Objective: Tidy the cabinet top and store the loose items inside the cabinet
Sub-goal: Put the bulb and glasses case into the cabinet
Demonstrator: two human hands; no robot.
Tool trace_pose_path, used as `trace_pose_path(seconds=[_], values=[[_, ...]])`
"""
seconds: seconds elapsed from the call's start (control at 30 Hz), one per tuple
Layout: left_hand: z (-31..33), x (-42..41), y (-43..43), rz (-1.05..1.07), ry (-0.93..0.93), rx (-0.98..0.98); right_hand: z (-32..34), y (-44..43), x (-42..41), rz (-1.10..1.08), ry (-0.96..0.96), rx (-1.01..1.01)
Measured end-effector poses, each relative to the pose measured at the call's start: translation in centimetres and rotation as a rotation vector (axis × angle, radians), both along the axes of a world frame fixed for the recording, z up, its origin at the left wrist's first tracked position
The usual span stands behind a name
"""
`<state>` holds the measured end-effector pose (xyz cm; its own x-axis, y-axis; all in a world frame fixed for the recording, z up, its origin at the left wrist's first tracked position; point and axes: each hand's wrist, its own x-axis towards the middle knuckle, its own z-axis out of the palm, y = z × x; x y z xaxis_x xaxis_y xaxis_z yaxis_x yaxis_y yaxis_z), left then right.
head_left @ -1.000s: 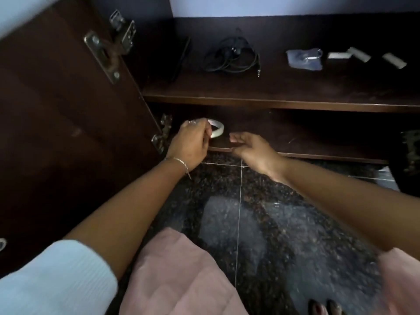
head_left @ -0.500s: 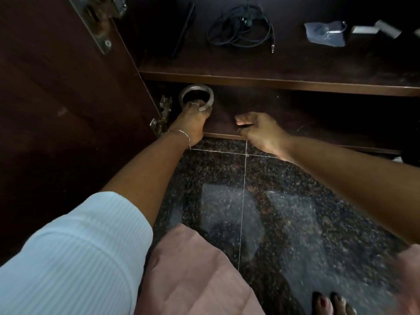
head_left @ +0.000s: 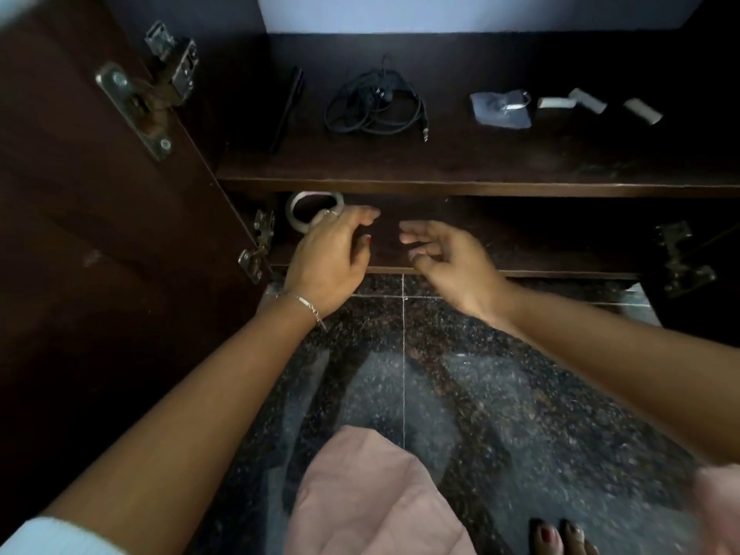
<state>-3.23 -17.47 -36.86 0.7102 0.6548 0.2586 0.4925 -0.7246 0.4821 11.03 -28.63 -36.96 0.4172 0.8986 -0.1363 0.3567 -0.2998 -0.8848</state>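
Your left hand (head_left: 332, 258) has backed off the tape (head_left: 297, 224): fingers straight and loose, gripping nothing. It overlaps the rim, so I can't tell if they touch. Tape stands on edge at the left rear of the lower shelf (head_left: 520, 254), near the hinge (head_left: 258, 250). Right hand (head_left: 452, 262) is at the shelf edge, loosely curled, empty. Cable (head_left: 374, 104) and pouch (head_left: 500, 112) are on the counter (head_left: 440, 166).

Left arm (head_left: 200, 394): white ribbed sleeve (head_left: 60, 534), thin silver bracelet (head_left: 308, 310) at wrist. Left grip (head_left: 328, 258): ring (head_left: 331, 212), red nail polish (head_left: 367, 239). Pink garment (head_left: 372, 494). Toenails (head_left: 546, 532) painted dark red.
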Motion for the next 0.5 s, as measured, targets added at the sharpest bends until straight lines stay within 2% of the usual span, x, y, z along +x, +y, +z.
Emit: trace_pose_path(seconds=[0.17,0.37,0.5], values=[[5.1,1.1,-3.3,-0.02,-0.109,0.149,3.8,-3.6,0.4,-0.202,0.04,0.136],[13.2,3.8,-8.6,-0.222,-0.271,0.462,11.1,-8.2,1.4,-0.371,0.06,0.359],[18.2,6.8,-10.7,-0.265,-0.426,0.493,15.8,-10.7,2.7,-0.455,0.072,0.518]])
